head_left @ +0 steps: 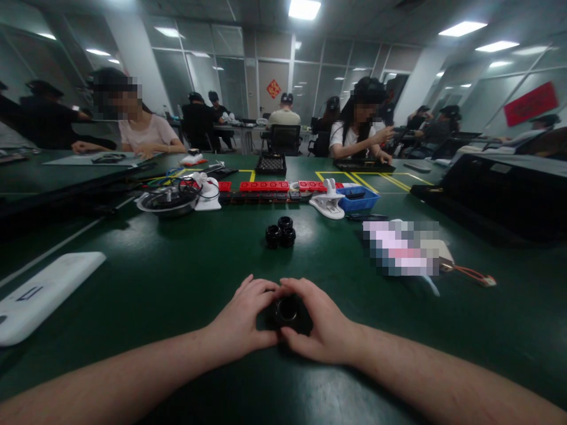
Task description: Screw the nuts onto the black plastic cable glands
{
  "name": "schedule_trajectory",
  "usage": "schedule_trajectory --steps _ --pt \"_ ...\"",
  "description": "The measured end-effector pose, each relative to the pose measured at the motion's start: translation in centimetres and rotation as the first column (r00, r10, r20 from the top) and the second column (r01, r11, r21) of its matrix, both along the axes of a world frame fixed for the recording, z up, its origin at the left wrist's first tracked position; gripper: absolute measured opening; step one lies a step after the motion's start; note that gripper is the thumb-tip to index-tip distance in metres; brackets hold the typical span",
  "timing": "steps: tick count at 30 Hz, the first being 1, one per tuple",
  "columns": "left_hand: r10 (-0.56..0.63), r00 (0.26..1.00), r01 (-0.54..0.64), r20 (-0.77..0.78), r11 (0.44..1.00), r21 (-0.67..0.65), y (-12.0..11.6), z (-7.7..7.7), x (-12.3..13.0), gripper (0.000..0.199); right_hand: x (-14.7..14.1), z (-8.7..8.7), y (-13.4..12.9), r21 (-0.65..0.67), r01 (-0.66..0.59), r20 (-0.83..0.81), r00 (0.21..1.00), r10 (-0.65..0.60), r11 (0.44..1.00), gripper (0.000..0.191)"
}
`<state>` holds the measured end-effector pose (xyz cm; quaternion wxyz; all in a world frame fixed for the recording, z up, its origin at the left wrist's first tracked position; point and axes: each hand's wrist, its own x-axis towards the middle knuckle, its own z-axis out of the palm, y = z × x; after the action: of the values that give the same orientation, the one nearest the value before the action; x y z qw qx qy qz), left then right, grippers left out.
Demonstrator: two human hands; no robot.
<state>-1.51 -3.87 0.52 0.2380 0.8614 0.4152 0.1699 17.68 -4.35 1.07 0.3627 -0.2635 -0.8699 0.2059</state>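
Note:
A black, shiny round piece with a hollow middle [287, 309] is near the front of the green table [199, 248]. My left hand [241, 316] curves round its left side, fingertips at the far edge and thumb at the near edge. From the other side my right hand [321, 321] wraps it in the same way, and the fingertips of both hands meet. My fingers partly hide the piece, so its exact kind does not show. Farther off, three similar black round pieces [280, 233] stand close together in a small cluster.
A white flat case [46, 295] lies at left. Behind the cluster are a metal bowl with cables [167, 202], a red strip [264, 186], a white clip stand [328, 202] and a blue bin [358, 199]. A pouch [398, 251] lies at right. Several people sit beyond.

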Motion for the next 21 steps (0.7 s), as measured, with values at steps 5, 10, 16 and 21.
schedule_trajectory --steps 5,10,16,21 --pt "-0.003 1.000 0.003 -0.014 1.000 -0.008 -0.07 0.33 0.12 0.045 0.11 -0.17 -0.01 0.029 -0.017 0.018 1.000 0.016 0.999 0.068" --pt "-0.001 1.000 0.001 -0.014 1.000 -0.016 -0.18 0.63 0.29 0.043 -0.08 -0.16 0.08 -0.010 0.089 0.024 0.996 -0.089 0.996 0.067" --pt "-0.008 1.000 0.008 0.002 1.000 -0.006 -0.05 0.16 -0.03 0.050 0.06 0.29 -0.15 0.012 -0.140 -0.004 0.990 0.140 0.990 0.062" --pt "0.003 1.000 -0.003 -0.017 1.000 -0.006 -0.07 0.16 0.02 0.046 0.06 0.14 0.11 0.027 0.063 0.044 0.997 -0.065 0.998 0.069"
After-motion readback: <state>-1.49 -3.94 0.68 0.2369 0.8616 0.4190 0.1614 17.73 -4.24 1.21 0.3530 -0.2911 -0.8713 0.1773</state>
